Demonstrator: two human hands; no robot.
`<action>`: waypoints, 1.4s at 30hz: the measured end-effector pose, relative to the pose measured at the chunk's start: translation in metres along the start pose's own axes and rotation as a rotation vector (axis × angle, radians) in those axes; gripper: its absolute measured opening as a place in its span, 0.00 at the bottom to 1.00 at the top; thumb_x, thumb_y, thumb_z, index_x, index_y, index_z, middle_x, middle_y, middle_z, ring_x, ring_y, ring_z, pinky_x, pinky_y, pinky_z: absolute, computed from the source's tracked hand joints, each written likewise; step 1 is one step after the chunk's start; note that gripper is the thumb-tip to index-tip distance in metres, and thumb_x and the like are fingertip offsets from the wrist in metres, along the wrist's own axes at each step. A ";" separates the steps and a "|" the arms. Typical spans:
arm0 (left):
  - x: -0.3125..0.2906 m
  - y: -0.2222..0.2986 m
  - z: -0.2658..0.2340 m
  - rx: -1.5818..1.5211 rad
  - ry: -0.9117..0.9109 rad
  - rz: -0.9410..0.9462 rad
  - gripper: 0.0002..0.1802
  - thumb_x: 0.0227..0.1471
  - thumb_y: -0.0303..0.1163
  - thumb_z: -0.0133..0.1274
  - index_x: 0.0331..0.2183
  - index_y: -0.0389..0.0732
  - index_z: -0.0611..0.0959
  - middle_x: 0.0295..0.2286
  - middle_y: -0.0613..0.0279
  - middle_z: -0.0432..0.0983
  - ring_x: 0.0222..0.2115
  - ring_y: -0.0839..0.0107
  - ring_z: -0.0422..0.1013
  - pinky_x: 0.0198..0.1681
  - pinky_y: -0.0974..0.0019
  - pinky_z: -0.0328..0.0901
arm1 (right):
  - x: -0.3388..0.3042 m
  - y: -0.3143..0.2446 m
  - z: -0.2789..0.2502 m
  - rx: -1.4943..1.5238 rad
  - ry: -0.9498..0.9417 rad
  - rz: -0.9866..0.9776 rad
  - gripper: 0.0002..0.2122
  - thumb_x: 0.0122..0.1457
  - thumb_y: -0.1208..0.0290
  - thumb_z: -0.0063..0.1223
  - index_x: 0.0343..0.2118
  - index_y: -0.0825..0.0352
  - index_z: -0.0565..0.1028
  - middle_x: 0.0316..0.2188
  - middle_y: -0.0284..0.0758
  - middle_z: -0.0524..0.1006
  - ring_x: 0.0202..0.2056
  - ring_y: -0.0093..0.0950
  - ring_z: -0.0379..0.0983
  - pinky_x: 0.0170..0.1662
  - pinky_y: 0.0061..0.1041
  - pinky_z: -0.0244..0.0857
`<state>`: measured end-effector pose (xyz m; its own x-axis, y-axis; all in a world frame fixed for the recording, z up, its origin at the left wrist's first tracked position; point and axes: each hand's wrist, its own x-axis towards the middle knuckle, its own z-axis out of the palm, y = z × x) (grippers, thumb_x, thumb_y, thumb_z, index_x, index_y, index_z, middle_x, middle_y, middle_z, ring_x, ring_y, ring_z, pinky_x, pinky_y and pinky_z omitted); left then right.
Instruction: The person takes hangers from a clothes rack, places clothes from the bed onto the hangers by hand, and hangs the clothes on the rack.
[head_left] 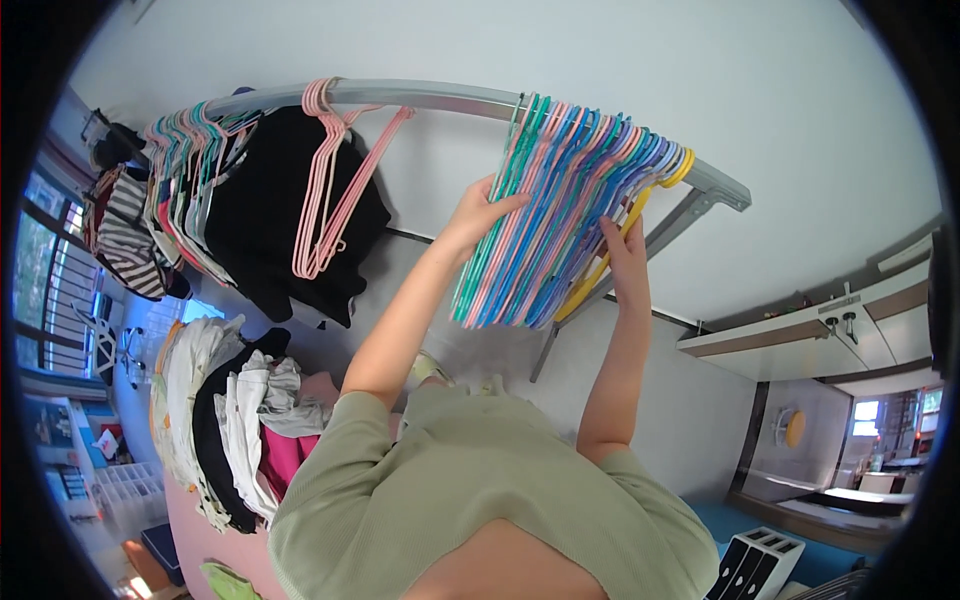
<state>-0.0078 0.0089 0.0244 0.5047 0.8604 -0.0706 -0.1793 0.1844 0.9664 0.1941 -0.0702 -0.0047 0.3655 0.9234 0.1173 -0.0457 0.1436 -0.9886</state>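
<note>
A dense row of plastic hangers (550, 220), in green, pink, blue and purple, hangs from the right part of a metal clothes rail (430, 95). At the row's left side my left hand (482, 212) grips the outer green hangers, its thumb lying across their front. My right hand (626, 255) closes on the opposite side, next to a yellow hanger (605, 262) at the end. The bundle sits between my two hands, with its hooks over the rail. Some of my fingers are hidden behind the hangers.
Several pink hangers (318, 190) hang mid-rail before a black garment (265, 190). More clothes on hangers (180, 215) fill the left end. Folded clothes (235, 410) are piled at the lower left on a pink surface (205, 535). A slanted metal leg (672, 222) supports the rail's right end.
</note>
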 end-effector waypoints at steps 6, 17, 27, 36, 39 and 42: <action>-0.010 0.008 -0.053 -0.038 0.022 0.097 0.18 0.46 0.24 0.52 0.42 0.34 0.73 0.34 0.61 0.74 0.32 0.77 0.71 0.38 0.74 0.65 | 0.001 -0.009 0.056 0.026 -0.170 -0.015 0.23 0.55 0.72 0.47 0.52 0.69 0.54 0.46 0.36 0.65 0.46 0.24 0.61 0.50 0.23 0.55; -0.031 0.049 -0.171 -0.004 0.181 0.120 0.15 0.45 0.25 0.53 0.39 0.35 0.74 0.30 0.62 0.76 0.26 0.80 0.72 0.32 0.76 0.67 | 0.015 0.007 0.184 0.026 -0.366 -0.100 0.24 0.54 0.73 0.47 0.53 0.70 0.53 0.48 0.36 0.63 0.48 0.25 0.59 0.52 0.24 0.52; -0.040 0.066 -0.215 0.784 0.442 0.194 0.20 0.46 0.34 0.51 0.41 0.34 0.73 0.25 0.53 0.75 0.21 0.71 0.72 0.29 0.69 0.66 | 0.026 0.027 0.236 0.076 -0.365 -0.139 0.23 0.55 0.73 0.46 0.51 0.73 0.52 0.45 0.41 0.64 0.45 0.26 0.61 0.49 0.25 0.55; -0.046 0.068 -0.138 1.313 0.792 0.702 0.17 0.39 0.27 0.53 0.36 0.40 0.73 0.37 0.56 0.68 0.38 0.59 0.67 0.38 0.63 0.63 | 0.028 0.016 0.200 -0.451 -0.247 -0.091 0.17 0.60 0.59 0.34 0.41 0.71 0.64 0.34 0.51 0.71 0.37 0.47 0.67 0.39 0.36 0.60; -0.044 0.065 -0.101 1.234 0.636 0.758 0.09 0.37 0.26 0.54 0.27 0.40 0.75 0.31 0.60 0.70 0.32 0.61 0.68 0.34 0.64 0.63 | 0.037 0.007 0.184 -0.634 -0.349 -0.015 0.16 0.60 0.60 0.33 0.35 0.70 0.68 0.26 0.50 0.73 0.31 0.48 0.69 0.33 0.38 0.61; -0.042 0.045 -0.070 1.229 0.561 0.637 0.07 0.33 0.27 0.56 0.23 0.42 0.76 0.24 0.64 0.71 0.26 0.64 0.68 0.26 0.65 0.64 | 0.041 -0.005 0.168 -0.540 -0.462 -0.202 0.16 0.60 0.61 0.34 0.35 0.71 0.69 0.23 0.46 0.74 0.27 0.39 0.72 0.28 0.33 0.63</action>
<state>-0.0964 0.0145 0.0537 0.1842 0.7593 0.6241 0.7097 -0.5421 0.4500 0.0534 0.0264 0.0213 -0.1163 0.9703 0.2121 0.4883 0.2418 -0.8385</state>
